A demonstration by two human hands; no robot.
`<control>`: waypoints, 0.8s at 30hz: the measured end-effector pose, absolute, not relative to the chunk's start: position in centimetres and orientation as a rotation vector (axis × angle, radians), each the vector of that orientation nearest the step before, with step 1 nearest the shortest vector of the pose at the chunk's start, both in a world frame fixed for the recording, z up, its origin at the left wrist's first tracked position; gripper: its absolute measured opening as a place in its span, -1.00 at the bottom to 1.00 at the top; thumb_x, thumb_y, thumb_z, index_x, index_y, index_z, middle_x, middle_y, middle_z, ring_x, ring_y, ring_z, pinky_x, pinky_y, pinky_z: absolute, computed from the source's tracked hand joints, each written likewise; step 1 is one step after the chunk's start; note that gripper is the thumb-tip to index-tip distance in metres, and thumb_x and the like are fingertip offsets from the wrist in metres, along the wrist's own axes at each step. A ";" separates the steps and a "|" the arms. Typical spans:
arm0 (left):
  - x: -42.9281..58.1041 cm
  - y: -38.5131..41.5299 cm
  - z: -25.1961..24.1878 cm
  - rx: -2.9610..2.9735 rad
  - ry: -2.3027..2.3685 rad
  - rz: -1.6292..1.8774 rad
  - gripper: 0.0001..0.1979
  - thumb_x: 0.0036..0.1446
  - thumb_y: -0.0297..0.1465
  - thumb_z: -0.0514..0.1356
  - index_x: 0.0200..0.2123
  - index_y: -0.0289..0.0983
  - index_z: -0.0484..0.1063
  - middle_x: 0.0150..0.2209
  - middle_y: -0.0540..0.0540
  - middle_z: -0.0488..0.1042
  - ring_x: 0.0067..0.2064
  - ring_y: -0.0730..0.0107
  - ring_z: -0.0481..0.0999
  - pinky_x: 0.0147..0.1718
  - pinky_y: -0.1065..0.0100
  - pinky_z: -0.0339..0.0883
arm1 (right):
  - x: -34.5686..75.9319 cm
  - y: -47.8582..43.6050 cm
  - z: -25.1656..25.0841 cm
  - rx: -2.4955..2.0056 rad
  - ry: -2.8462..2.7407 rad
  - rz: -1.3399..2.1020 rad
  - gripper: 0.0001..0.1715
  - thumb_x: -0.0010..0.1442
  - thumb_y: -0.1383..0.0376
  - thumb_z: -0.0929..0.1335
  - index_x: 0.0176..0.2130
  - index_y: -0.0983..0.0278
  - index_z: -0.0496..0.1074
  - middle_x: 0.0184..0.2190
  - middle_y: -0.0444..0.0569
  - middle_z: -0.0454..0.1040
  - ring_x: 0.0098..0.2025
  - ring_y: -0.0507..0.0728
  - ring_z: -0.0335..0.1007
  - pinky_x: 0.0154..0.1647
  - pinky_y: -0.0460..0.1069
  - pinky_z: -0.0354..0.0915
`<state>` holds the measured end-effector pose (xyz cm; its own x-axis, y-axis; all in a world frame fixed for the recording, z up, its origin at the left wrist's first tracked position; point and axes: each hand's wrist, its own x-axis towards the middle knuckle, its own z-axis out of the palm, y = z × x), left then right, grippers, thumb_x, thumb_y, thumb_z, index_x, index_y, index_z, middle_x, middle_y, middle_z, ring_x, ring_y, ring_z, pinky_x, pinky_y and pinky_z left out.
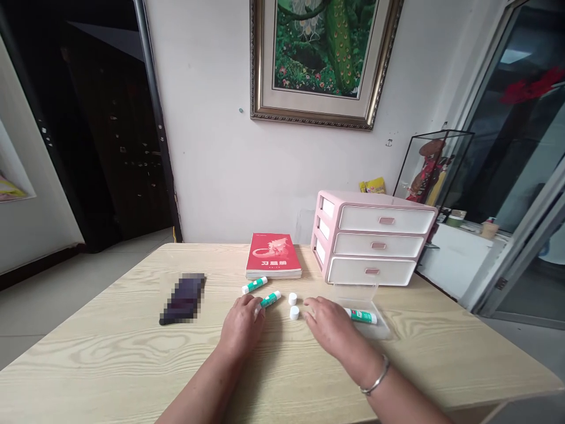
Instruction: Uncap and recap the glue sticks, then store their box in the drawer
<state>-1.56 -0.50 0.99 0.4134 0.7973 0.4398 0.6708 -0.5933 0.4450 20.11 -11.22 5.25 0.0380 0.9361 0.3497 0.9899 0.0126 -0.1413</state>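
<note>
My left hand [242,325] rests on the wooden table [110,353], its fingertips touching a green and white glue stick [270,299]; the fingers look loosely curled over its end. My right hand [329,323] lies flat, fingers stretched toward a small white cap [294,312]. A second white cap [292,298] sits just behind it. Another glue stick [254,285] lies in front of a red book [273,255]. A third glue stick [361,316] lies in a clear plastic tray [375,323] right of my right hand.
A pink three-drawer organiser [375,238] stands at the back right of the table, drawers closed. A dark flat object [183,299] lies to the left. A white wall with a framed picture [324,56] is behind; the table's right edge drops off near a white cabinet.
</note>
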 end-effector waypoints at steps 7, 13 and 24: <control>1.0 0.2 0.7 2.719 1.433 0.672 -0.58 0.24 -0.33 0.10 0.15 -0.28 0.36 0.06 -0.23 0.45 0.09 0.03 0.38 0.02 0.12 0.28 | 16.4 -8.5 3.6 -2.114 -2.009 -0.181 -0.72 0.32 0.30 0.25 -0.05 0.32 0.44 -0.17 0.16 0.50 -0.12 0.26 0.46 -0.16 0.02 0.27; 2.6 0.6 1.4 2.662 1.432 0.615 -0.76 0.20 -0.33 0.15 -0.11 -0.27 0.49 -0.11 -0.25 0.49 0.02 -0.02 0.41 -0.04 0.09 0.27 | 16.5 -7.9 3.2 -2.022 -1.936 -0.064 -0.78 0.31 0.34 0.25 -0.12 0.31 0.44 -0.19 0.14 0.51 -0.13 0.23 0.45 -0.14 0.01 0.27; -0.3 1.2 1.8 2.109 1.025 0.785 -0.70 0.32 -0.23 -0.01 -0.01 -0.26 0.31 -0.25 -0.11 0.49 -0.25 0.29 0.47 -0.30 0.34 0.30 | 16.3 -4.1 3.5 -1.359 -1.322 0.338 -0.55 0.33 0.04 0.20 0.03 0.24 0.37 -0.21 0.02 0.51 -0.20 0.15 0.41 -0.17 0.02 0.32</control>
